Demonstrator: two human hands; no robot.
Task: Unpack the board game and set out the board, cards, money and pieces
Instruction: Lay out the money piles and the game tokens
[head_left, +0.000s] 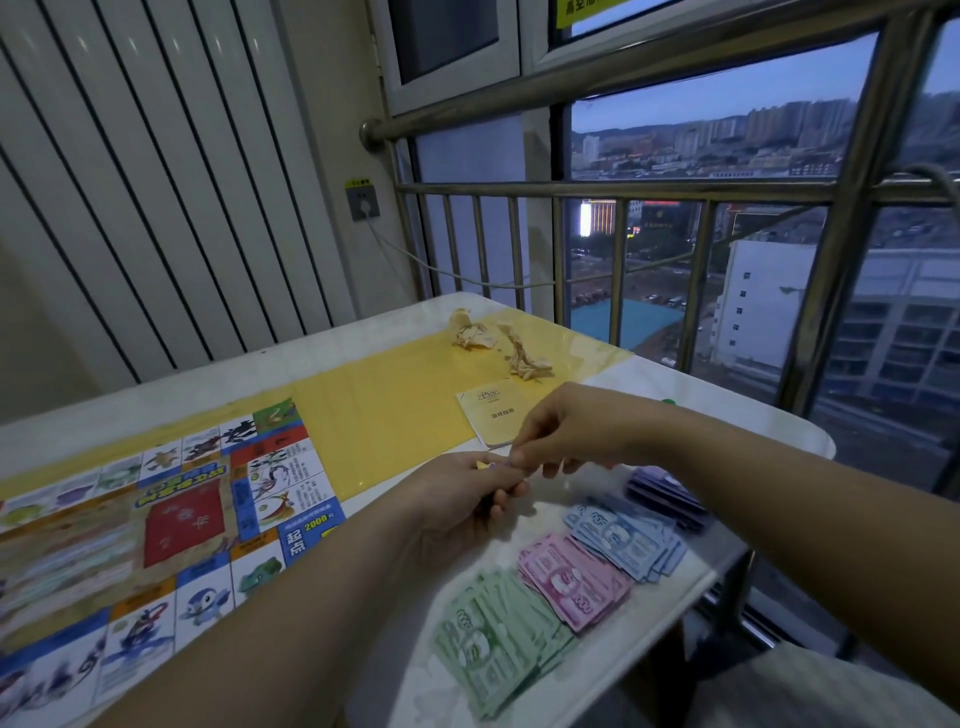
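Item: small yellow-and-purple piece (488, 464), kind too small to tell.
Location: held above the table (395, 395), right of the board (156, 519), just beyond the money stacks (571, 582).
Grip: left hand (457, 504) and right hand (566, 431) both pinch it at the fingertips.
Handling, as I judge it: light, thin and easily dropped. I would hold it by its edges, gently, without squeezing.

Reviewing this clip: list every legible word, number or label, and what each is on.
"2000": game board, blue corner square.
Blurred or too small to read: other board print, booklet cover, green banknotes, pink banknotes, blue banknotes, purple stack, yellow window sign, socket sticker, pinched small item.
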